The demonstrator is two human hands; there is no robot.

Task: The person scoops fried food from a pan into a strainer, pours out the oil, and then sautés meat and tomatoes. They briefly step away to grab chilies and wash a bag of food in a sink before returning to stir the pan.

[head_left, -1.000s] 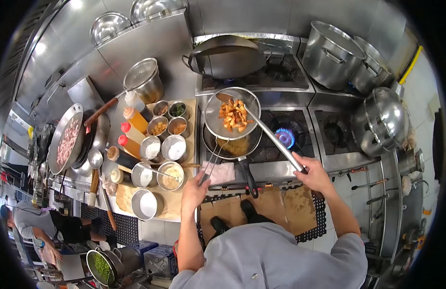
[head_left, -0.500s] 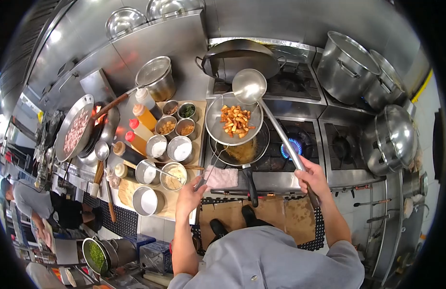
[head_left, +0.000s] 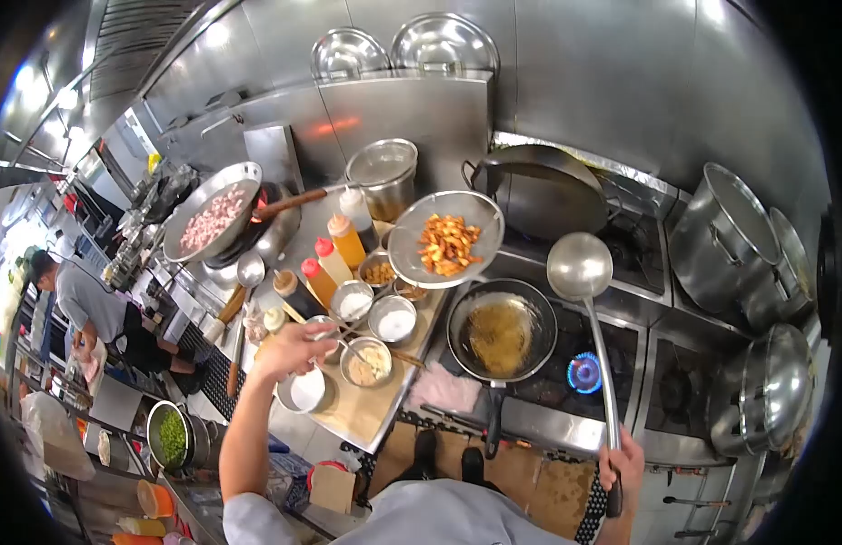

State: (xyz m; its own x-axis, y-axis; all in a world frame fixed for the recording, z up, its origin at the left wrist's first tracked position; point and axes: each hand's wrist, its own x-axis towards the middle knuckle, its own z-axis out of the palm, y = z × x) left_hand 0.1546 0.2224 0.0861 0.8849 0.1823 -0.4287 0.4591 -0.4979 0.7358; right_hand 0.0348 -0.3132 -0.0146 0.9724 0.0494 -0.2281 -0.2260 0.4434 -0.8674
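Note:
My left hand (head_left: 298, 351) is at the counter above the seasoning bowls, curled at the handle end of a wire strainer (head_left: 403, 259). The thin handle itself is hard to see. Browned fried pieces (head_left: 448, 245) lie in the strainer, which hangs over the far bowls and the counter's edge. In my right hand (head_left: 623, 463) is the handle of a long ladle (head_left: 580, 265). Its bowl is right of a black frying pan (head_left: 455, 341) holding yellowish oil (head_left: 500, 338). Close to my left fingertips, a spoon stands in a bowl of pale paste (head_left: 366, 363).
A lit burner (head_left: 584, 372) is right of the pan. Sauce bottles (head_left: 345, 241) stand left of the bowls. Pink meat fills a wok (head_left: 175, 227) at far left. A folded cloth (head_left: 443, 389) lies near the stove's front. Tall pots (head_left: 725, 227) are at right; a co-worker (head_left: 89, 295) stands at left.
My left hand and the strainer have moved left, away from above the pan and over the bowls. The ladle has swung to the pan's right side. My view has turned slightly.

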